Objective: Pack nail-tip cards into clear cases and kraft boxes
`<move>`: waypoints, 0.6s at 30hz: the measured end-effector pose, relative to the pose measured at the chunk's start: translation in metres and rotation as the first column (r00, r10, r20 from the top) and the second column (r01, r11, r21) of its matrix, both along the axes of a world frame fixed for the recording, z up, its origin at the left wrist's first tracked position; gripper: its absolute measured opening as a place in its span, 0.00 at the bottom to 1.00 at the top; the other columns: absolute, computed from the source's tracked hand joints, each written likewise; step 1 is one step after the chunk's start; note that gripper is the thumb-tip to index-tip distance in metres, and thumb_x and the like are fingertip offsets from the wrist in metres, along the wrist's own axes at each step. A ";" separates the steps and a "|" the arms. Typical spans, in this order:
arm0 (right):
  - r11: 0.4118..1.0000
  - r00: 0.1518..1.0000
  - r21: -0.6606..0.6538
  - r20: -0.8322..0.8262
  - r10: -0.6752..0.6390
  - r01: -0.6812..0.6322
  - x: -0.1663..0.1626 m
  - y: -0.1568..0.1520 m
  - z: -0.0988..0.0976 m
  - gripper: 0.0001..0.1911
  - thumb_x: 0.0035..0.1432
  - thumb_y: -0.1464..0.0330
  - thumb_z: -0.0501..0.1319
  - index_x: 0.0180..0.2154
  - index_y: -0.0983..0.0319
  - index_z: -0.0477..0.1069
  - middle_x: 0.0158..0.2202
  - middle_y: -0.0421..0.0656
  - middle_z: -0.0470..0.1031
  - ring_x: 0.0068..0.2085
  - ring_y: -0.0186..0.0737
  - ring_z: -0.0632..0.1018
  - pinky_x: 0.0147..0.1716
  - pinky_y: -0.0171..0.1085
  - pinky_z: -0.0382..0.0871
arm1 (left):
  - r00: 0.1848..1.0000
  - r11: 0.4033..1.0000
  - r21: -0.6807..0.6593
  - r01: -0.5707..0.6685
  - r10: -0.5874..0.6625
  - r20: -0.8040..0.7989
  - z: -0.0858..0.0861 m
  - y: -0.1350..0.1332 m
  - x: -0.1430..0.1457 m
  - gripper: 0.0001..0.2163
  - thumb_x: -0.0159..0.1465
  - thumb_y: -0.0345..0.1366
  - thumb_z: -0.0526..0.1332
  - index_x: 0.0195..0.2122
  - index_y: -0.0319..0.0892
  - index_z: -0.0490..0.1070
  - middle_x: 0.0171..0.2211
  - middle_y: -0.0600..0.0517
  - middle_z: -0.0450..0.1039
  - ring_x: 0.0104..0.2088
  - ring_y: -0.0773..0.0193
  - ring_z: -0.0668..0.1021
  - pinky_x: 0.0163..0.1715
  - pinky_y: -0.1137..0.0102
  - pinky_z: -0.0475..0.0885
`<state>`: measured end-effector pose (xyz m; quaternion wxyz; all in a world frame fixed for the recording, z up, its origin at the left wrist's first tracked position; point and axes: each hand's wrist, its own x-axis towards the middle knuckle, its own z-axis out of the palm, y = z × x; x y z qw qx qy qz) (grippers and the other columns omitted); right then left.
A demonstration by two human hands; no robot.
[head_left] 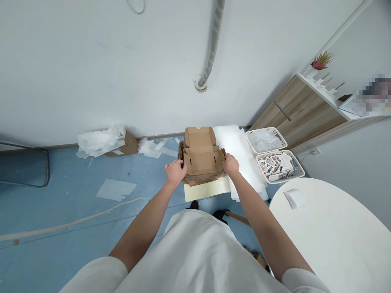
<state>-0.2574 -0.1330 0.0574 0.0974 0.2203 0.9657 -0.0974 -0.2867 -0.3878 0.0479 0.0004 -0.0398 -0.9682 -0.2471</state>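
Note:
A stack of flat brown cardboard mailer boxes (203,162) lies in front of me, its top sheet showing two dark slots and a flap spread toward the wall. My left hand (176,171) grips the left edge of the stack, thumb on the near side and fingers curled out of sight. On the opposite edge, my right hand (231,164) is closed around the cardboard side flaps. Beneath the stack a pale yellow board (207,190) sticks out toward me. White foam sheets (235,142) are piled right beside the stack.
Two white baskets stand at the right, one with clear plastic bags (265,139), one with printed packets (277,166). A round white table (332,228) is nearer me. Crumpled white wrapping (100,140) and a brown carton (130,144) lie by the wall. A cable (76,223) crosses the blue floor.

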 end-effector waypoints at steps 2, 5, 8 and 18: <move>0.999 1.000 -0.026 -0.008 -0.030 0.030 -0.001 0.001 0.002 0.09 0.54 0.73 0.50 0.39 0.62 0.60 0.37 0.48 0.69 0.36 0.44 0.73 0.29 0.37 0.60 | 1.000 1.000 0.001 -0.008 0.008 0.020 0.002 -0.003 -0.002 0.11 0.58 0.40 0.51 0.29 0.44 0.71 0.24 0.51 0.72 0.32 0.59 0.75 0.37 0.64 0.62; 0.996 0.998 -0.078 -0.045 -0.043 0.040 -0.004 0.001 0.006 0.06 0.56 0.70 0.48 0.37 0.61 0.59 0.32 0.46 0.70 0.32 0.42 0.72 0.27 0.36 0.58 | 0.999 1.000 0.019 0.008 -0.009 0.041 0.004 -0.005 -0.003 0.12 0.59 0.41 0.50 0.31 0.44 0.71 0.24 0.51 0.72 0.31 0.59 0.75 0.35 0.65 0.63; 0.988 0.995 -0.153 -0.088 -0.040 0.026 -0.004 0.000 0.010 0.05 0.57 0.67 0.46 0.35 0.60 0.57 0.29 0.44 0.69 0.29 0.41 0.70 0.26 0.35 0.56 | 1.000 0.999 0.051 0.015 -0.015 0.005 0.008 -0.006 0.000 0.13 0.59 0.43 0.51 0.38 0.43 0.70 0.31 0.49 0.73 0.36 0.58 0.74 0.36 0.65 0.64; 0.981 0.968 -0.193 -0.249 -0.025 -0.025 0.002 0.001 0.017 0.07 0.59 0.65 0.43 0.37 0.59 0.55 0.25 0.41 0.68 0.25 0.41 0.69 0.25 0.35 0.56 | 0.846 0.846 -0.069 0.529 -0.532 -0.033 0.013 0.033 0.009 0.17 0.55 0.48 0.58 0.43 0.45 0.71 0.44 0.47 0.70 0.46 0.53 0.69 0.47 0.57 0.58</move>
